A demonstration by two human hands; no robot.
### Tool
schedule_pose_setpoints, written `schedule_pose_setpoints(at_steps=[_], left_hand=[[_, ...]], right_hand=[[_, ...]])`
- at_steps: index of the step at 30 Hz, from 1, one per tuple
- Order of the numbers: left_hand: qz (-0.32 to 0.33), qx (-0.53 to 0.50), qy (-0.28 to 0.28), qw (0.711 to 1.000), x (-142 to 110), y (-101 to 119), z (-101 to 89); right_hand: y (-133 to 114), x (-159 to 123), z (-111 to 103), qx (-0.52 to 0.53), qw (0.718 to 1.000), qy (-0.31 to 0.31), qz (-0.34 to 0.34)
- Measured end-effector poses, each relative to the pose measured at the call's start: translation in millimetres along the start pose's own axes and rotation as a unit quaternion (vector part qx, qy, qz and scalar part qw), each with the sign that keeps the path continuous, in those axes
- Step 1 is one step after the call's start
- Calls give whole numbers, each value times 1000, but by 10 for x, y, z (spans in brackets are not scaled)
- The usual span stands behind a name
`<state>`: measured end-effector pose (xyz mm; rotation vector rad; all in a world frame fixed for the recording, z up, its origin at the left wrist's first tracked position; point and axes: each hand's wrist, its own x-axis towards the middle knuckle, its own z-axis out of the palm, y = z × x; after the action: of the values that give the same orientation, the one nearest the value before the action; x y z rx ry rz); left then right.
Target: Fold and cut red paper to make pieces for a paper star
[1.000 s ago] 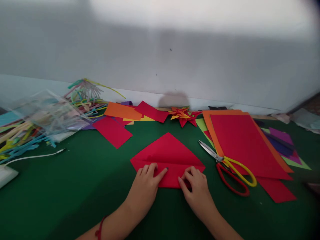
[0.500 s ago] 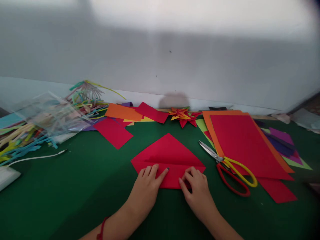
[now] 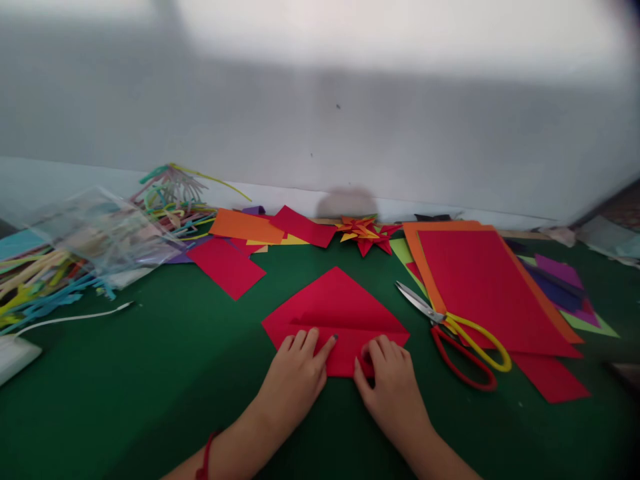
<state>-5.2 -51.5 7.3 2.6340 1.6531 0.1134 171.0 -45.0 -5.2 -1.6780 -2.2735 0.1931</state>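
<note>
Red paper, one flat sheet point(image 3: 340, 297) with a pointed far corner and a straight crease or folded edge running across it, lies on the green tabletop point(image 3: 150, 380) directly before the person in the head view. The bare left hand point(image 3: 294, 368) rests on its near left part, fingers bent, one dark-nailed finger reaching inward across the paper; the bare right hand point(image 3: 390, 373) is at the near right part, thumb and fingers curled close together by the near edge. Whether either hand actually pinches the paper I cannot tell. The step in hand looks like lining up and pressing a fold; the next move seems to call for level edges and even pressure. Steel-bladed scissors with yellow and red handles point(image 3: 438, 317) lie right of the sheet, partly over stacked red and orange rectangular sheets point(image 3: 485, 287).
</note>
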Motion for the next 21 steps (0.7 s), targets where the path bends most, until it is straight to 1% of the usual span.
schedule_pose_setpoints(at_steps=[6, 9, 12, 16, 21], left_hand=[[-20, -34, 35, 999, -10, 49, 7], [-24, -37, 46, 998, -27, 60, 20], [-14, -40, 38, 998, -45, 43, 2], [18, -45, 15, 999, -113, -57, -18], [60, -69, 5, 996, -275, -239, 42]], right_hand=[[-105, -60, 43, -70, 997, 37, -14], [-128, -92, 33, -64, 997, 48, -18], [-96, -131, 12, -46, 998, 46, -27], [-3, -192, -39, -37, 999, 35, -18], [78, -233, -111, -17, 1000, 4, -5]])
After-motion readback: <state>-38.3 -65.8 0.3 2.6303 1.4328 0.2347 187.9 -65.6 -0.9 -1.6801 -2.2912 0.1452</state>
